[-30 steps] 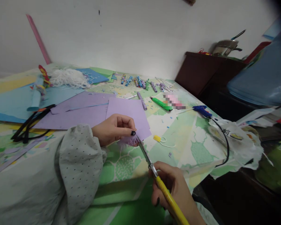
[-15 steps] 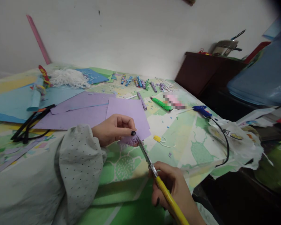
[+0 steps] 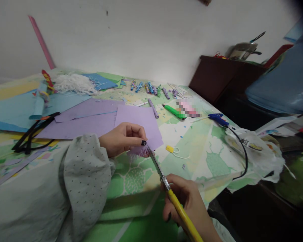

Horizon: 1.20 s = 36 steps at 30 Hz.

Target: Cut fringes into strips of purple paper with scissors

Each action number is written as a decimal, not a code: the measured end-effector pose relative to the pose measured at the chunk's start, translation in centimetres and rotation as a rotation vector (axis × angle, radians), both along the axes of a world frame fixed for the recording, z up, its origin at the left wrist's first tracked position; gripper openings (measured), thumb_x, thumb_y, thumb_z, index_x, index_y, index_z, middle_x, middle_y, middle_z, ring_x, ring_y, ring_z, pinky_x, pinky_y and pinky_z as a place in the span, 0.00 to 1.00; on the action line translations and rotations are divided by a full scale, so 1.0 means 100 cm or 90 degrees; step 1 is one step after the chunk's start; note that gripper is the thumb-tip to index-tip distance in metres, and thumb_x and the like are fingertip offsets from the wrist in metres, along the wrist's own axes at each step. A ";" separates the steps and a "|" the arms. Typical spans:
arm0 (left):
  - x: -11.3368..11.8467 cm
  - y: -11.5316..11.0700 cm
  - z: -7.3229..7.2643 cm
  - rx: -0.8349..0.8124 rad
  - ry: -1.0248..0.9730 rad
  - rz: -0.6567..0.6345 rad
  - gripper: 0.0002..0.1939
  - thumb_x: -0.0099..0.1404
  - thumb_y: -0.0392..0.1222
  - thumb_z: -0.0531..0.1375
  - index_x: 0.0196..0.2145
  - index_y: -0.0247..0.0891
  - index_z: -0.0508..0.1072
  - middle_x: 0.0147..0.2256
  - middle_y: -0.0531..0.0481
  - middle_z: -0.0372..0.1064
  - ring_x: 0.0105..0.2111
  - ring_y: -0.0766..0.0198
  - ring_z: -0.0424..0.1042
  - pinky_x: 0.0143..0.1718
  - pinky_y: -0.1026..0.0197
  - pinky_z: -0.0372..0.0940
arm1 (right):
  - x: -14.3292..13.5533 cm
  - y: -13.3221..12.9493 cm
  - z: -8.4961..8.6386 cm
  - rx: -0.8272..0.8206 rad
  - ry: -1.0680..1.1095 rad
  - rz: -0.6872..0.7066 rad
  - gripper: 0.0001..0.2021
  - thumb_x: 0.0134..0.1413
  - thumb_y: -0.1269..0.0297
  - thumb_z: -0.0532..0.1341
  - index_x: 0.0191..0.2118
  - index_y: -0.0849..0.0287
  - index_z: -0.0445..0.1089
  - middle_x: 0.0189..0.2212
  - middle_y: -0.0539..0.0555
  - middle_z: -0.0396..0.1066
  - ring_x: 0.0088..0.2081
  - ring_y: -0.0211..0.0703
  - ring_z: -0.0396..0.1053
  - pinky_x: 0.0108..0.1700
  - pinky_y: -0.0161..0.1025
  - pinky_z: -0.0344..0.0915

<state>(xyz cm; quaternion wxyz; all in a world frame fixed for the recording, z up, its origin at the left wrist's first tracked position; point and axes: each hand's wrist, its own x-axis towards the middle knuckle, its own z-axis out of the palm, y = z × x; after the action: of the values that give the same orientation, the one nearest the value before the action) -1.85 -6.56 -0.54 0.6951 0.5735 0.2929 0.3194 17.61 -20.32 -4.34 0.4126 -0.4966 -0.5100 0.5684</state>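
Perhaps one slip of the scissors (image 3: 176, 203) your right hand (image 3: 190, 200) gripped risked nicking your left hand (image 3: 123, 138), which pinched fringed paper (image 3: 138, 151) nearby.

Purple paper piece (image 3: 140, 151), near edge fringed; yellow-handled scissors (image 3: 173, 199) slant from it toward five o'clock, blade tips at the fringe.
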 end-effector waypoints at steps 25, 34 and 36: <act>0.000 0.001 0.001 0.010 0.001 0.011 0.08 0.47 0.35 0.69 0.21 0.34 0.72 0.18 0.55 0.67 0.18 0.69 0.67 0.24 0.65 0.66 | -0.001 0.001 -0.001 0.006 -0.021 -0.015 0.24 0.28 0.50 0.75 0.22 0.58 0.62 0.14 0.41 0.46 0.18 0.31 0.44 0.17 0.30 0.41; -0.001 0.001 0.001 0.013 0.002 0.008 0.08 0.47 0.36 0.69 0.20 0.34 0.72 0.17 0.56 0.66 0.18 0.69 0.66 0.23 0.65 0.66 | 0.001 -0.001 -0.005 0.019 -0.037 -0.022 0.23 0.30 0.49 0.74 0.23 0.59 0.64 0.15 0.41 0.46 0.19 0.32 0.43 0.18 0.32 0.40; -0.001 0.001 0.000 0.008 0.000 0.005 0.08 0.47 0.36 0.68 0.21 0.34 0.72 0.18 0.55 0.67 0.19 0.67 0.68 0.25 0.62 0.68 | 0.001 -0.001 -0.006 0.016 -0.035 -0.018 0.23 0.31 0.49 0.74 0.24 0.59 0.64 0.15 0.41 0.46 0.19 0.32 0.44 0.18 0.32 0.41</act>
<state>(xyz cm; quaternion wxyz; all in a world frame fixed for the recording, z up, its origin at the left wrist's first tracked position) -1.92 -6.47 -0.54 0.6902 0.5770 0.2931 0.3239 17.69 -20.39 -4.91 0.4127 -0.5139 -0.5210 0.5423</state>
